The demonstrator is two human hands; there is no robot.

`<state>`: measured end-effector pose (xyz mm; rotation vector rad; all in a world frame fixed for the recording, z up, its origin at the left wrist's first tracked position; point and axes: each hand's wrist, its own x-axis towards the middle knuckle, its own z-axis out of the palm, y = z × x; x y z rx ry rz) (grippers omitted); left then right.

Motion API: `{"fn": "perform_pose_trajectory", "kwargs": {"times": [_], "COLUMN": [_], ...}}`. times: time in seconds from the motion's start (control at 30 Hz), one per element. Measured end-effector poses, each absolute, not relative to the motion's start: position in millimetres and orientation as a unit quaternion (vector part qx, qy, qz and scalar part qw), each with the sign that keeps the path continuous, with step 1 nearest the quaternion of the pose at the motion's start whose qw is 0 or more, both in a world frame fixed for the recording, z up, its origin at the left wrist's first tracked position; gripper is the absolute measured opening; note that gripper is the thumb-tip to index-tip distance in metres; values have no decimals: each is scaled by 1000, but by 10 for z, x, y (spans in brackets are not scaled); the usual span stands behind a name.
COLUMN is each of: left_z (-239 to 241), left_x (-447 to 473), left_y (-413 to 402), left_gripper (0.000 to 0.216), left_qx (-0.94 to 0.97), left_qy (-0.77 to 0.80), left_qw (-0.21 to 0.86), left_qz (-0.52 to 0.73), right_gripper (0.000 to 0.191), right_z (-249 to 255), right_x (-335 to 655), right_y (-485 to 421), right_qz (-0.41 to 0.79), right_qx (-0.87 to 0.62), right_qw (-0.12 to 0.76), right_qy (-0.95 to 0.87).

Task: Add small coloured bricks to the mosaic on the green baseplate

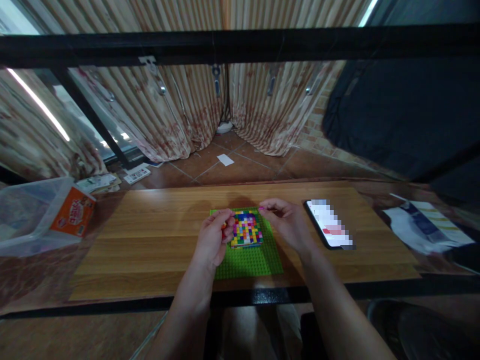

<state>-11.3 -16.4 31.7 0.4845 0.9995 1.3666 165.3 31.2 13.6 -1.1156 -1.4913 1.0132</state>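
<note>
A block of many-coloured toy bricks (247,231) stands on a green studded baseplate (243,264). At the block's left side is my left hand (214,235), its fingers curled in. Small red and yellow bricks (224,229) show inside those fingers. My right hand (287,220) is over the baseplate's upper right corner, thumb and forefinger pinched together. Between their tips shows a small pink brick (261,208), apart from the block.
The baseplate lies on a wooden table (150,240). Right of it is a phone (327,225) with a lit screen. A clear plastic bin (33,215) with an orange label stands at the left. Papers (427,225) are at the right, and a black bar (240,47) crosses beyond the table.
</note>
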Motion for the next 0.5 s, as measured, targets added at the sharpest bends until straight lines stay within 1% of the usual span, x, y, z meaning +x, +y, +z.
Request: {"fn": "perform_pose_trajectory", "kwargs": {"times": [0.2,0.5], "left_z": [313,308], "left_x": [-115,-116], "left_y": [-163,-161], "left_gripper": [20,22], "left_qx": [203,205], "left_qy": [446,449], "left_qw": [629,625], "left_qz": [604,605], "right_gripper": [12,16], "right_z": [43,9], "right_x": [1695,1598], "right_y": [317,294], "right_qz": [374,245], "right_qx": [-511,-508], "right_qw": [406,361], "right_qy": [-659,-742]}}
